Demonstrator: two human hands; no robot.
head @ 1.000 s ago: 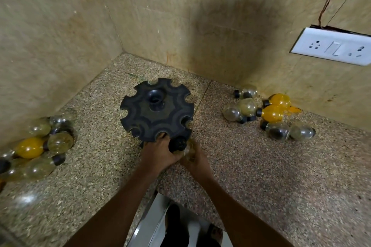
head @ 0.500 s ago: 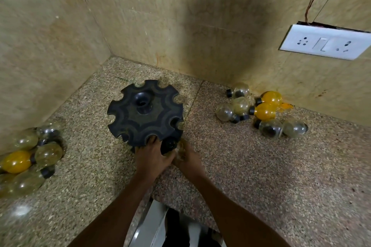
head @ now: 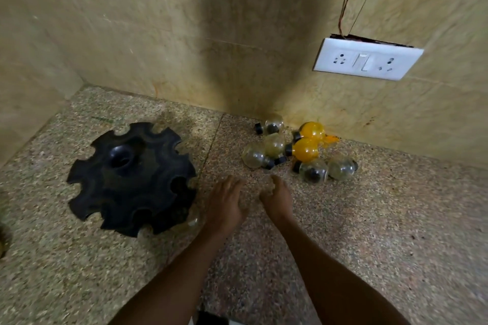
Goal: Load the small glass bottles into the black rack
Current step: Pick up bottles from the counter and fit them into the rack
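Observation:
The black rack [head: 132, 179], a round disc with notches along its rim, stands on the speckled stone counter at the left. A clear glass bottle [head: 191, 221] hangs in a notch at its near right edge. A heap of small round glass bottles [head: 298, 152], some clear and two filled with yellow, lies at the back right against the wall. My left hand [head: 227, 206] and my right hand [head: 277, 199] hover side by side between the rack and the heap, both holding nothing, the left's fingers apart and the right's loosely curled.
Tiled walls close the counter at the back and left. A white socket plate [head: 367, 58] with loose wires sits on the back wall at the right. A bottle of the second heap [head: 4, 240] shows at the far left edge.
Both hands have let go of the bottle at the rack's near edge and moved right, toward the heap. The view has swung right, so the rack sits further left.

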